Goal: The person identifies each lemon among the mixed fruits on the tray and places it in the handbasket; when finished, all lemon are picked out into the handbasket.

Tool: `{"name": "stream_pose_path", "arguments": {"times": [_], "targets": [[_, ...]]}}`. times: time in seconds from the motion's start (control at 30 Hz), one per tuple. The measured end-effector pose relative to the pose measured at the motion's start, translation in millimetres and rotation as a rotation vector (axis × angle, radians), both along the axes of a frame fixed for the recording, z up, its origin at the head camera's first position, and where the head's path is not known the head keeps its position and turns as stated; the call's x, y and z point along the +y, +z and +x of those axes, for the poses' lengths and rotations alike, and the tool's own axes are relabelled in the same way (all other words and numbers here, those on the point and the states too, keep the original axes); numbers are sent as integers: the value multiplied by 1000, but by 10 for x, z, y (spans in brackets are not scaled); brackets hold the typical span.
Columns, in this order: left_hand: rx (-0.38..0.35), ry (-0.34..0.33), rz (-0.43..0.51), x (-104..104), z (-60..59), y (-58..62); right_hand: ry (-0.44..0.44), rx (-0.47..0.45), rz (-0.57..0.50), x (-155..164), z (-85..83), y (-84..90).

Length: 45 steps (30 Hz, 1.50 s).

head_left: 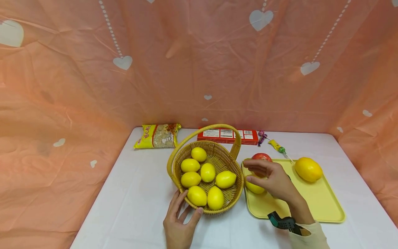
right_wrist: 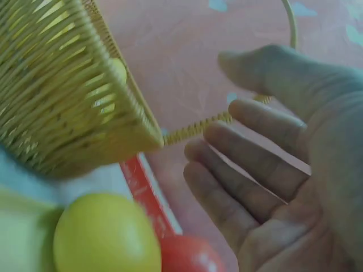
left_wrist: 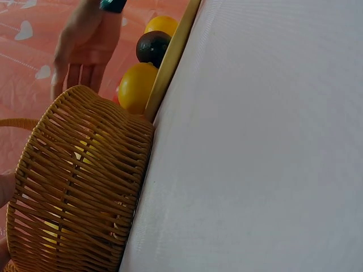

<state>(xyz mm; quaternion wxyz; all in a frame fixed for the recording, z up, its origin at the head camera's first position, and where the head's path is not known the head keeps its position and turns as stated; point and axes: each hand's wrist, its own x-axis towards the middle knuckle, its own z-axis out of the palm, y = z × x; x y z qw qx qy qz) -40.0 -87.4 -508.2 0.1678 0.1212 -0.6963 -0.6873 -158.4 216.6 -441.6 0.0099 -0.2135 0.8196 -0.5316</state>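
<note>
A round wicker basket (head_left: 230,204) with a tall handle holds several yellow lemons (head_left: 207,172). My left hand (head_left: 181,221) holds the basket's near-left rim, its fingers and thumb spread along it. In the left wrist view, only fingertips (left_wrist: 5,188) show against the basket's woven side (left_wrist: 79,187). Over the left part of a yellow tray (head_left: 323,207), my right hand (head_left: 276,180) hovers just right of the basket, holding nothing. Its fingers are extended and the thumb stands apart in the right wrist view. Below it sit a yellow fruit (head_left: 255,186) and a red fruit (head_left: 261,157), partly hidden.
A large yellow fruit (head_left: 308,169) lies at the tray's far right; a dark round fruit (left_wrist: 153,48) shows in the left wrist view. Behind stand a yellow food packet (head_left: 158,135), a red box (head_left: 228,136) and wrapped lollipops (head_left: 276,145). A pink heart-patterned curtain (head_left: 186,69) surrounds the table.
</note>
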Motion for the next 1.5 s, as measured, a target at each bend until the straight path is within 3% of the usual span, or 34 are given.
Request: {"name": "stream_pose_path", "arguments": {"times": [0.2, 0.4, 0.53, 0.67, 0.83, 1.17, 1.5], "targets": [[-3, 1, 3, -2, 2, 8, -1, -73, -111, 209, 139, -160], [5, 0, 8, 0, -2, 3, -99, -74, -39, 356, 276, -249], [6, 1, 9, -1, -3, -1, -167, -49, 43, 426, 311, -266], [1, -1, 6, -1, 0, 4, -234, 17, 242, 415, 307, -274], [5, 3, 4, 5, 4, 10, -217, 46, 380, 296, 282, -291], [14, -4, -9, -3, 6, -1, -202, -90, 174, 208, 268, -426], [18, -5, -16, 2, 5, -6, -230, -94, 158, 191, 270, -441]]}}
